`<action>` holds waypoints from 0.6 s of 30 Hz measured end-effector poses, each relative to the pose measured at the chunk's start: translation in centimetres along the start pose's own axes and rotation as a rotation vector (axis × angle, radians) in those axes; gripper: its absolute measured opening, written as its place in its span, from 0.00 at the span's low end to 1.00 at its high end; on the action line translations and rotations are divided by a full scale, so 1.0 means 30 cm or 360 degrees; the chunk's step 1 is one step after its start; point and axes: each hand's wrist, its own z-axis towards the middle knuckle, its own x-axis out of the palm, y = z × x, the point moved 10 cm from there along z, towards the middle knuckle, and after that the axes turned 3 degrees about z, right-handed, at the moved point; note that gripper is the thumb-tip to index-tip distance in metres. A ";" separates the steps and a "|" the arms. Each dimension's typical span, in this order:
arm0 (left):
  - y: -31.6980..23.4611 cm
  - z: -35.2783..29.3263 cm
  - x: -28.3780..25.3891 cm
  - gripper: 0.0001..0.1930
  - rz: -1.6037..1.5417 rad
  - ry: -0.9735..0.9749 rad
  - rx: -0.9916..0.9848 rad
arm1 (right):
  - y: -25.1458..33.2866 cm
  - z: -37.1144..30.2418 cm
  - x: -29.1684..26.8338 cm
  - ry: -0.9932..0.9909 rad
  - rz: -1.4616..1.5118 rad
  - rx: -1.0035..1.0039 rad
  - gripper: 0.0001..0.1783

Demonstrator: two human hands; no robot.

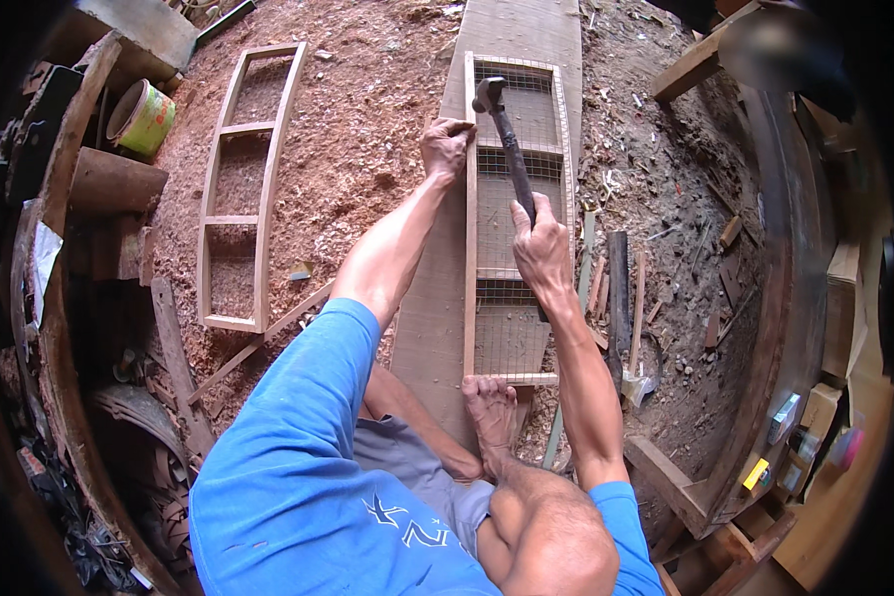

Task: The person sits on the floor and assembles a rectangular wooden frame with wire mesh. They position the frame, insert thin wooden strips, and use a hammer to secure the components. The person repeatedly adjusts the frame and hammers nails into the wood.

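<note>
A long wooden frame (471, 248) with crossbars and wire mesh (507, 338) lies lengthwise in front of me on a wide plank (429, 328). My right hand (542, 250) is closed around the dark handle of a hammer (512, 149), whose head is over the far part of the frame. At the frame's left rail, near its far end, my left hand (446, 149) is closed with fingertips pressed together. Whatever may be between those fingertips is too small to see. My bare foot (489, 405) rests against the frame's near end.
A second wooden frame (236, 220) lies on shavings to the left. Beyond it stands a green-and-yellow tin (149, 117). A dark bar (619, 298) and wood strips lie right of the plank. Small boxes (783, 418) sit on the bench at the right.
</note>
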 end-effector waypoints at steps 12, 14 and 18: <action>-0.043 -0.014 -0.017 0.07 0.0166 0.0013 0.0041 | -0.003 -0.013 0.003 0.0008 -0.0045 -0.0058 0.20; -0.054 -0.012 -0.017 0.07 0.0129 0.0022 0.0102 | -0.004 -0.013 0.006 -0.0006 -0.0077 -0.0054 0.19; -0.026 0.000 -0.013 0.06 0.0201 0.0049 0.0075 | -0.028 -0.006 0.020 0.0017 0.0038 0.0003 0.18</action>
